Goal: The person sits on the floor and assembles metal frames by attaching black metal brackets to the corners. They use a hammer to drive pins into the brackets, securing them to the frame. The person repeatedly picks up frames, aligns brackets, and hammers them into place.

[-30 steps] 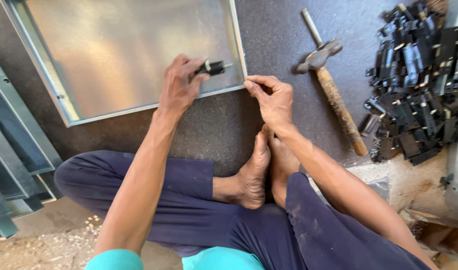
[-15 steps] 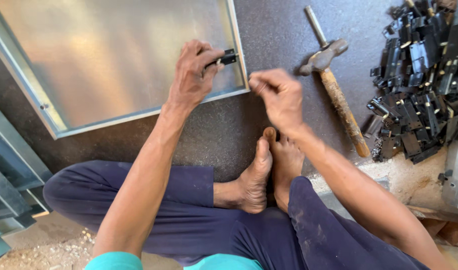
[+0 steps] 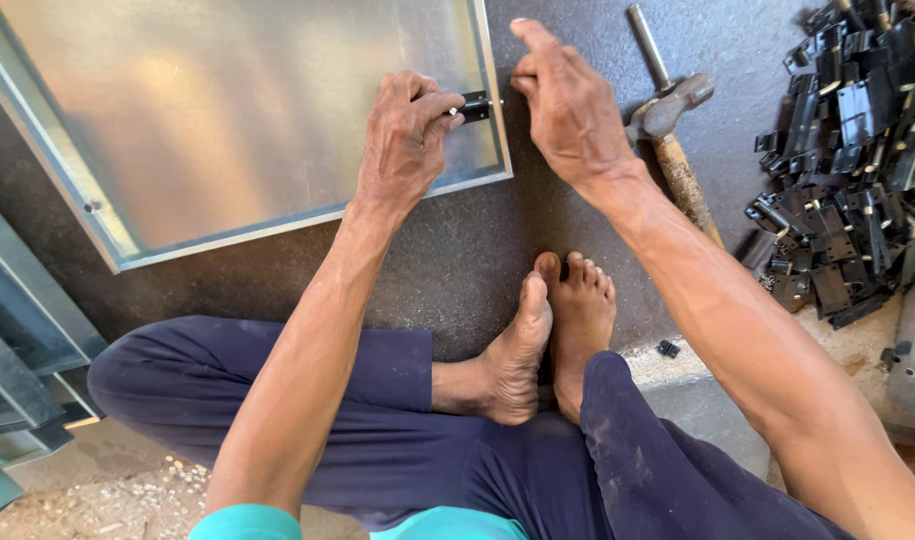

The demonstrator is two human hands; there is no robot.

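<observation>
The person sits cross-legged on a dark floor mat (image 3: pixel 458 270), bare feet (image 3: pixel 548 340) tucked in front, working at the right edge of a shallow galvanised sheet-metal panel (image 3: pixel 248 110) that lies flat on the mat. The left hand (image 3: pixel 406 140) rests on the panel near its lower right corner, fingers curled and pinched on a small black metal fitting (image 3: pixel 475 104) that sits on the panel against its raised right rim. The right hand (image 3: pixel 568 100) is just off that rim, thumb and fingertips brought together at the fitting's outer end, where a small pale pin or rivet seems to show; whether the fingers actually grip it cannot be told. The two hands are close, on either side of the rim, with the fitting between them.

A hammer (image 3: pixel 668 120) with a wooden handle lies on the mat just to the right of the panel, partly under the right wrist, untouched. Farther right of the panel is a heap of black metal fittings (image 3: pixel 848 150) of the same kind. Grey metal frame sections (image 3: pixel 18 350) lie to the panel's lower left.

Judging by this, the fitting is placed and being lined up at the rim but not yet fixed. No other fitting shows on the visible rim.
</observation>
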